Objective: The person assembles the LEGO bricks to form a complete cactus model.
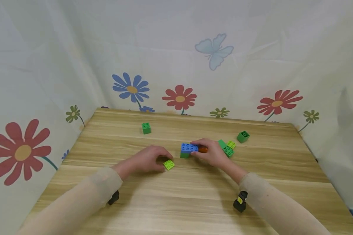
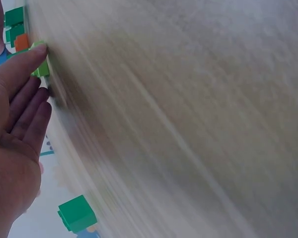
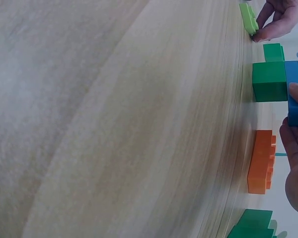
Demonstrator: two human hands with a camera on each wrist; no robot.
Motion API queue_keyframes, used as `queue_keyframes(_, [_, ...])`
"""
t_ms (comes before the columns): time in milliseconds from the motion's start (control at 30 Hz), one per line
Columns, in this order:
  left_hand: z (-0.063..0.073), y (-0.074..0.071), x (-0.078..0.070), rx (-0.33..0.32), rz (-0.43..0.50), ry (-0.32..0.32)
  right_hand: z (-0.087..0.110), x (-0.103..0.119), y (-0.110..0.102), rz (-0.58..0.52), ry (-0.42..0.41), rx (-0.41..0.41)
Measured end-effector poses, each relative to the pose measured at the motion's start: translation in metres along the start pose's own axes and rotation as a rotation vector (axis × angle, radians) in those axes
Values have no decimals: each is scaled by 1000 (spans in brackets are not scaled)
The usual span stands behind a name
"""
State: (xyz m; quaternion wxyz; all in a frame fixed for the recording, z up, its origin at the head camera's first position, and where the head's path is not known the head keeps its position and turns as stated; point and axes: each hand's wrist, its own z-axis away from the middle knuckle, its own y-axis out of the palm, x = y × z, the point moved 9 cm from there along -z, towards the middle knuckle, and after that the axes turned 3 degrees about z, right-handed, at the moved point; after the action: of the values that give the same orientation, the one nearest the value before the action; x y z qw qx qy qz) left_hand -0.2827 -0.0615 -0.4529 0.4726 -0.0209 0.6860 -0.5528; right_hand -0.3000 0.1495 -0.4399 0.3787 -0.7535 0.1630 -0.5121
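Note:
My right hand pinches a blue brick between thumb and fingers. The blue brick sits on top of a green brick, and its right end juts out past it. To their left, my left hand has its thumb and index finger at the edges of a flat lime green brick, low at the table. Its other fingers are stretched out in the left wrist view. An orange brick lies on the table under the right hand, which partly covers it in the head view.
Right of my right hand lie a small lime brick and green bricks. Farther back, one green brick lies on its side. Another green brick stands at the back left of the wooden table. A flowered curtain hangs behind.

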Motion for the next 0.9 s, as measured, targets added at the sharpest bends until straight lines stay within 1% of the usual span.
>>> queue_keyframes(100, [-1,2,0,-4,0,13,0,1,0,-3,-1,2])
queue_keyframes(333, [-2,3,2,-24,-32,13,0,2,0,-12,5,11])
queue_keyframes(467, [-2,3,-1,-41,-66,23,0,2,1,-22,11,17])
queue_keyframes(567, [-1,2,-4,-54,-75,26,1,3,1,-21,11,17])
queue_keyframes(733, [-2,0,-5,-81,-44,14,1,3,1,-20,17,19])
queue_keyframes(867, [-5,-5,-3,-122,-9,0,1,2,1,-20,20,20])
queue_keyframes(900, [-5,-7,-3,-131,2,-13,1,2,1,-19,20,20])
